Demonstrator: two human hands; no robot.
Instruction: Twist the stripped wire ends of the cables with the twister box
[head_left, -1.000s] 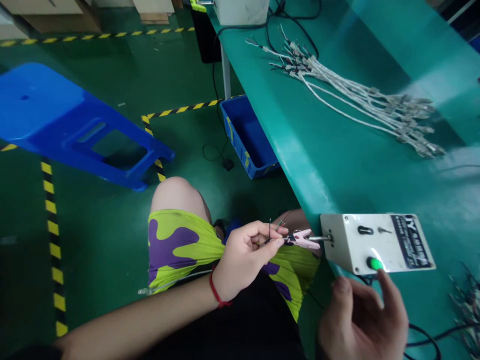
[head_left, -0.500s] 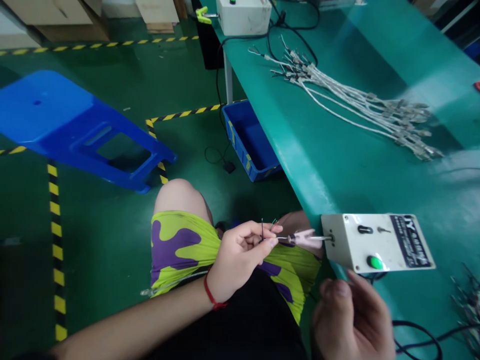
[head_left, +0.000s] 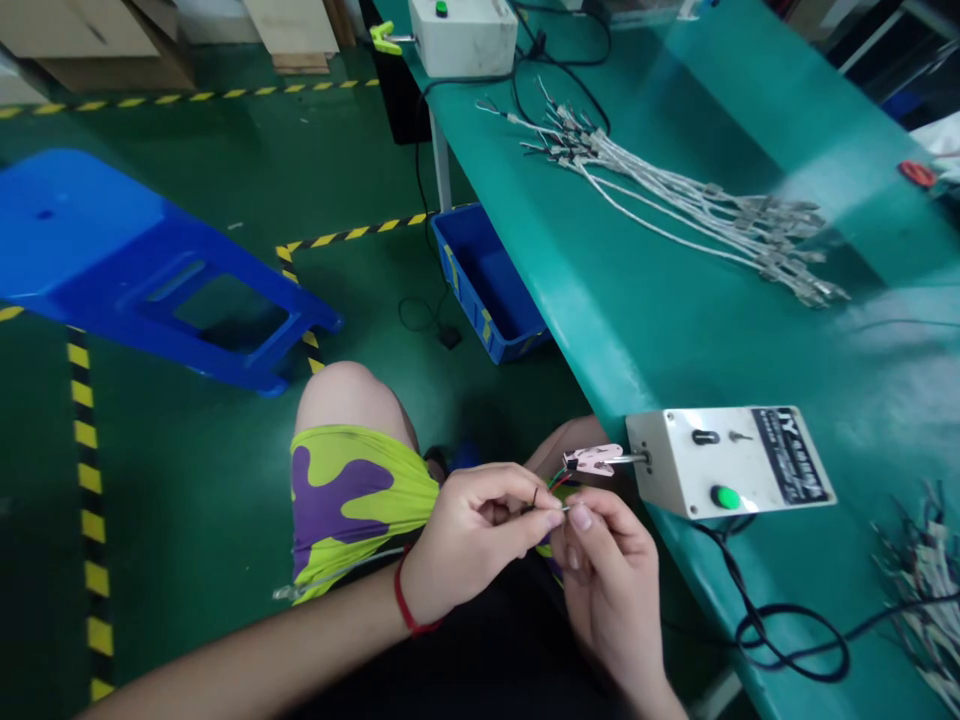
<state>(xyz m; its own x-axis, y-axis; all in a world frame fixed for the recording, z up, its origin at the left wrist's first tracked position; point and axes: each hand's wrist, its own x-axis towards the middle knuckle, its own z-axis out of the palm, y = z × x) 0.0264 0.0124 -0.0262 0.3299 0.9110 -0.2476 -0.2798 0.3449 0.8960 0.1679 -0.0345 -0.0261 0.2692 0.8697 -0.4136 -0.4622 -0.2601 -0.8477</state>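
Observation:
My left hand [head_left: 480, 520] is closed in a pinch around the stripped end of a white cable [head_left: 375, 556]. Thin coloured wires [head_left: 556, 481], green, red and black, fan out past its fingertips. The cable runs back under the left wrist to a clear plug [head_left: 285, 593] on the left thigh. Thumb and forefinger of my right hand [head_left: 609, 565] pinch the tip of a fine wire [head_left: 567, 508], meeting the left fingertips. Just beyond the hands is a pale pink clip [head_left: 594, 459] on the shaft of a white motor box [head_left: 731, 460]; whether the green wire touches it I cannot tell.
A bundle of white cables [head_left: 675, 200] lies across the green table [head_left: 600, 280], and another bundle [head_left: 926, 590] is at the right. A second box [head_left: 465, 38] stands at the far end. Below are a blue bin [head_left: 487, 290], a blue stool [head_left: 150, 260] and a black cord [head_left: 795, 640].
My right hand has moved left from below the motor box and now pinches a wire. My left hand's wire, earlier in line with the clip, now sits below it. The camera view has shifted slightly.

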